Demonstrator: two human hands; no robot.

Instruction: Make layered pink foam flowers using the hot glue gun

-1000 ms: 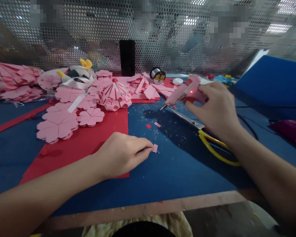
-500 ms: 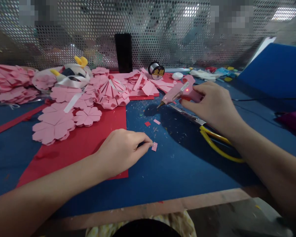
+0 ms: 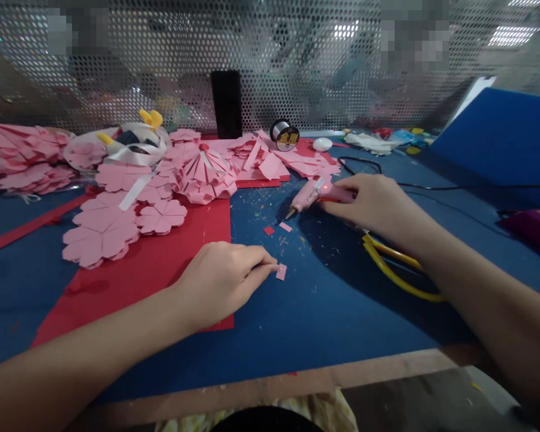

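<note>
Between thumb and forefinger, my left hand (image 3: pixel 227 279) pinches the edge of a small pink paper piece (image 3: pixel 281 273), which bears a glossy dot. My right hand (image 3: pixel 373 201) is closed around a pink glue gun (image 3: pixel 312 195) with a lit red light; its nozzle points down and left close to the tabletop. Beneath my right hand lie scissors with yellow handles (image 3: pixel 396 273), their blades mostly hidden. A red scrap (image 3: pixel 269 230) and a second pink scrap (image 3: pixel 285 227) lie near the nozzle.
Pink paper flowers (image 3: pixel 101 228) lie on red paper (image 3: pixel 162 270) at left. A spool of line (image 3: pixel 284 135) and a black phone (image 3: pixel 227 105) stand at the back by a perforated metal screen (image 3: pixel 279 54). A black cord (image 3: pixel 454 188) crosses the right side.
My right hand has lowered the glue gun toward the tabletop, over the scissors' blades. My left hand keeps its pinch on the pink paper piece.
</note>
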